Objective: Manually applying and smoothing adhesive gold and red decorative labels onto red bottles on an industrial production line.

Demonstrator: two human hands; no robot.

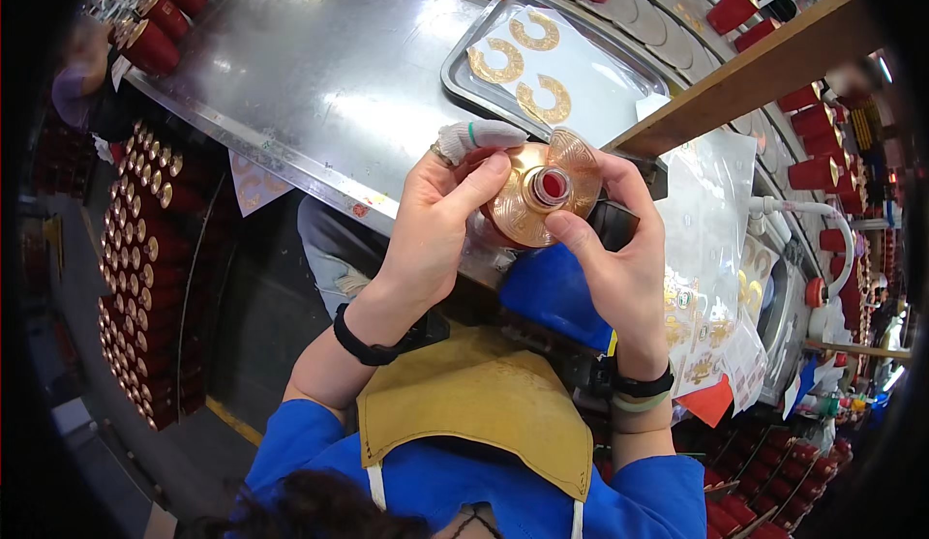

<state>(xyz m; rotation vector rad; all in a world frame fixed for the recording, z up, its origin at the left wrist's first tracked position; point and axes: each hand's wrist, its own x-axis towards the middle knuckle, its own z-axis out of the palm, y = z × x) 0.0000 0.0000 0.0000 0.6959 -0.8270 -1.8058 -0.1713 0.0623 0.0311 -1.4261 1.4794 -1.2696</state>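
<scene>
In front of my chest is a red bottle with a gold patterned shoulder, its open neck tilted up towards me. My left hand is closed round its left side, thumb on the shoulder; at least one finger wears a white cover with a green band. A gold C-shaped decal curves round the neck, its upper part standing off the shoulder. My right hand pinches the decal's right side, with the thumb close to the neck. The fingers under the bottle are hidden.
Beyond my hands, a metal tray holds a white sheet with gold C-shaped decals, on a steel table. A wooden bar slants across at right. Racked red bottles stand left, near another person. Plastic sheets lie right.
</scene>
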